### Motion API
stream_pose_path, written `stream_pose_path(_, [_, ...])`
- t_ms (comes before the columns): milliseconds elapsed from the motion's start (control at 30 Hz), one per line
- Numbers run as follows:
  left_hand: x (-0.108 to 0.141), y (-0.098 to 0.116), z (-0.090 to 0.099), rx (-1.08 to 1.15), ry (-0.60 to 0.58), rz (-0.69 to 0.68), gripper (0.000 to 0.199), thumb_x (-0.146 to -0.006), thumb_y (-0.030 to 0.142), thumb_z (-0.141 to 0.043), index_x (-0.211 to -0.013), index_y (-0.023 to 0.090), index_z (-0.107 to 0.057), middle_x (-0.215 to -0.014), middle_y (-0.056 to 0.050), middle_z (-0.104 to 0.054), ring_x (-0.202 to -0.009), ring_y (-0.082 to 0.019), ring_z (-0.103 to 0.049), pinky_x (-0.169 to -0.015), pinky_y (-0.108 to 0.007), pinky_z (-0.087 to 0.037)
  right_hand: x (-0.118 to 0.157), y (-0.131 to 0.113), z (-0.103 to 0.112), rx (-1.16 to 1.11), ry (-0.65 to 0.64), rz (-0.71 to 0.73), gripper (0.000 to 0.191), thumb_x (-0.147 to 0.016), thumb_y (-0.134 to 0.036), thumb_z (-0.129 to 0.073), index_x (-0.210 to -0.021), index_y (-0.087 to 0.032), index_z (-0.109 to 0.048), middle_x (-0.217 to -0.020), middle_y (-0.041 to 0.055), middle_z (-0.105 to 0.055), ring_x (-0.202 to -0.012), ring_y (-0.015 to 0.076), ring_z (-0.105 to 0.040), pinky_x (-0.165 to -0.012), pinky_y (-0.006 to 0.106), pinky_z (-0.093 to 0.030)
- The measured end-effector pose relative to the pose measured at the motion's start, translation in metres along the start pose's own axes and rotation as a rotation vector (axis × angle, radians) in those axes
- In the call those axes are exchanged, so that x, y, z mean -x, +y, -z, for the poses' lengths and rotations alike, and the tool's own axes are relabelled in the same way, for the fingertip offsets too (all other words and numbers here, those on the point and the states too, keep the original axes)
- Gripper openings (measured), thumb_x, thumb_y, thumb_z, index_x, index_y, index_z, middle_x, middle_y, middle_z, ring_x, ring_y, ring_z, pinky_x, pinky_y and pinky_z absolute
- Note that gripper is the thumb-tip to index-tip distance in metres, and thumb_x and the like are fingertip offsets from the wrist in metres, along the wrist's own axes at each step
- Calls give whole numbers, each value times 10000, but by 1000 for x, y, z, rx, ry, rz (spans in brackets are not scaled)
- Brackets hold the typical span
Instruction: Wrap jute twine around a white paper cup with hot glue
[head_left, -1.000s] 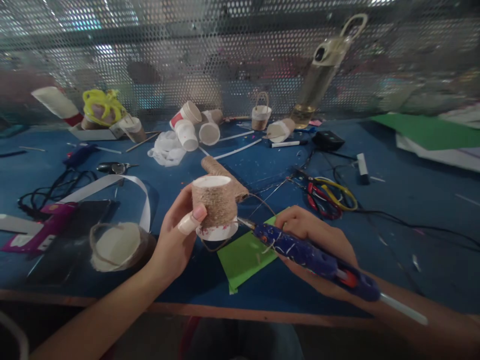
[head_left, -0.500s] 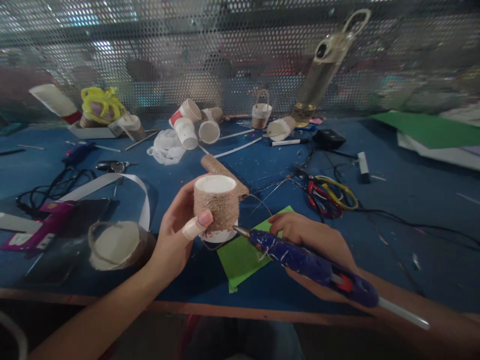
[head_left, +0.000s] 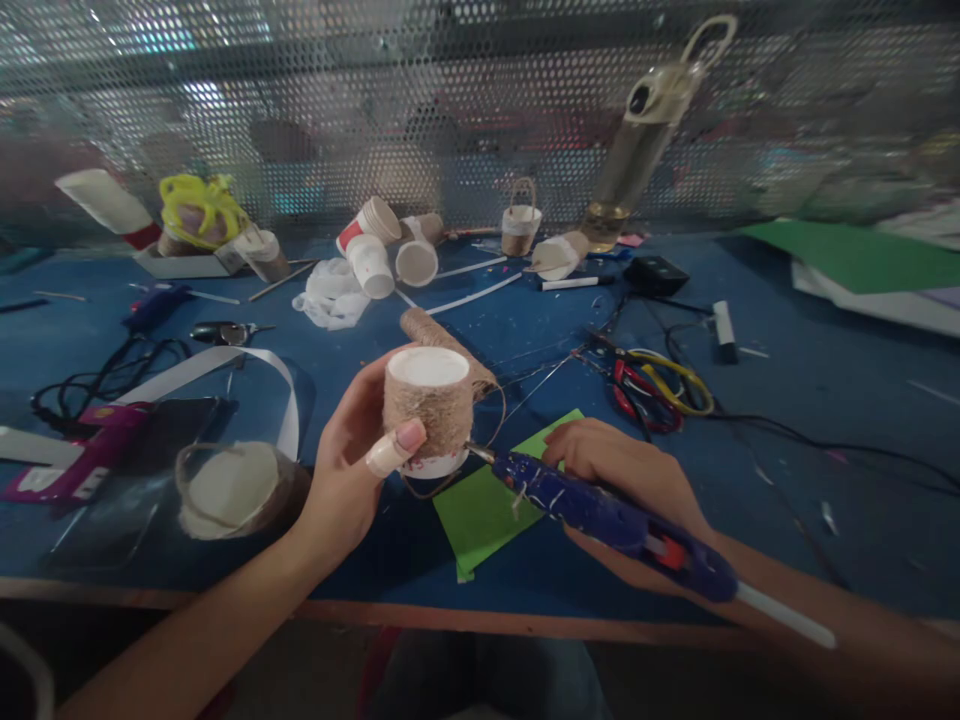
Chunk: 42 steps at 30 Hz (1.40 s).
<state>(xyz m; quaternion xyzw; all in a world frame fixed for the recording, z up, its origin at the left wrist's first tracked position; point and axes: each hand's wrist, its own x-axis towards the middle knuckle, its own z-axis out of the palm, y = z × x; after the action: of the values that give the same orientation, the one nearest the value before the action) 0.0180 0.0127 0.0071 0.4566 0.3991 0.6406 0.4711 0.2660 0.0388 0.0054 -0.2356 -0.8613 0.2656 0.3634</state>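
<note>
My left hand (head_left: 356, 450) is closed around a paper cup (head_left: 429, 405) wrapped in brown twine. The cup is upside down, its white base facing up and a bare printed band showing near the lower rim. A bandage covers part of the left thumb. In my right hand (head_left: 615, 470) is a blue glue gun (head_left: 600, 520), a clear glue stick poking out of its back end. Its metal nozzle is at the lower right edge of the twine. A loose strand of twine loops off the cup. Behind the cup lies a roll of twine (head_left: 442, 340).
Green paper (head_left: 491, 520) lies below the hands. Left are a twine-covered cup (head_left: 232, 490), white ribbon (head_left: 289, 400) and a phone (head_left: 127, 480). Scissors (head_left: 652, 390) and cables lie right. Paper cups (head_left: 371, 265), a small basket (head_left: 520, 230) and a bottle (head_left: 634, 150) stand behind.
The glue gun has shifted slightly left and up, staying by the cup's lower edge. The loose twine now loops higher at the cup's right side. The left hand keeps its hold.
</note>
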Motion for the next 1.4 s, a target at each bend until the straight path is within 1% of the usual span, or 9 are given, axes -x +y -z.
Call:
stream_pose_path(167, [1, 0, 1, -26, -7, -28, 490, -776, 366, -768, -1246, 289, -654, -1288, -53, -650, -1257, -301, -552, -1064, -420, -469, -1, -1, 0, 16, 10, 12, 229, -789, -149, -605, -780, -246, -398, -778, 22, -540, -759, 202, -540, -701, 376, -443])
stream_pose_path(333, [2, 1, 0, -68, -23, -28, 468, -810, 292, -738, -1266, 325, -637, -1307, -33, -647, -1252, -278, -561, -1059, -403, -472, 0, 3, -2, 25, 2, 35, 229, -751, -134, -589, -791, -261, -402, -777, 24, -571, -750, 209, -551, -703, 383, -447])
stream_pose_path(533, [2, 0, -3, -117, -39, -51, 518, -763, 229, -787, -1250, 333, -643, -1295, -28, -653, -1227, -269, -578, -1026, -383, -495, 3, 23, -12, 40, 70, 127, 237, -855, -269, -583, -718, -265, -390, -702, 13, -581, -654, 199, -564, -603, 347, -438])
stream_pose_path(667, [2, 0, -2, -101, -46, -44, 491, -794, 232, -760, -1256, 349, -642, -1304, -11, -644, -1240, -259, -568, -1038, -368, -483, 2, 17, -8, 35, 79, 126, 235, -839, -282, -601, -716, -268, -401, -659, 4, -552, -631, 199, -547, -592, 349, -433])
stream_pose_path(700, [2, 0, -2, -91, -45, -40, 479, -805, 239, -748, -1259, 352, -641, -1305, -8, -643, -1243, -260, -566, -1041, -372, -480, 1, 13, -6, 37, 61, 97, 205, -813, -236, -600, -743, -268, -411, -681, 8, -556, -643, 201, -547, -614, 359, -439])
stream_pose_path(733, [2, 0, -1, -82, -43, -34, 472, -813, 249, -739, -1263, 348, -639, -1306, -11, -642, -1249, -266, -561, -1048, -383, -475, 1, 9, -3, 53, -11, 0, 201, -793, -176, -597, -774, -266, -419, -739, 24, -570, -708, 213, -559, -670, 380, -451])
stream_pose_path(833, [2, 0, 0, -57, -25, -16, 463, -820, 275, -725, -1272, 313, -635, -1316, -32, -637, -1271, -287, -540, -1075, -412, -452, 1, 1, 1, 43, -19, -39, 241, -762, -134, -601, -762, -258, -394, -722, 15, -532, -705, 205, -528, -668, 377, -436])
stream_pose_path(1200, [2, 3, -1, 12, -44, 19, 391, -863, 322, -664, -1252, 278, -652, -1290, -58, -660, -1234, -296, -576, -1008, -400, -498, 1, 1, 3, 85, 2, -75, 211, -789, -194, -618, -736, -251, -422, -711, 10, -544, -662, 184, -522, -607, 329, -414])
stream_pose_path(1400, [3, 3, -1, 21, -34, 33, 406, -850, 341, -684, -1249, 275, -656, -1302, -58, -662, -1258, -300, -566, -1036, -410, -480, 2, 3, 2, 112, 23, -101, 185, -800, -202, -617, -735, -246, -450, -675, -7, -532, -603, 156, -492, -558, 304, -393])
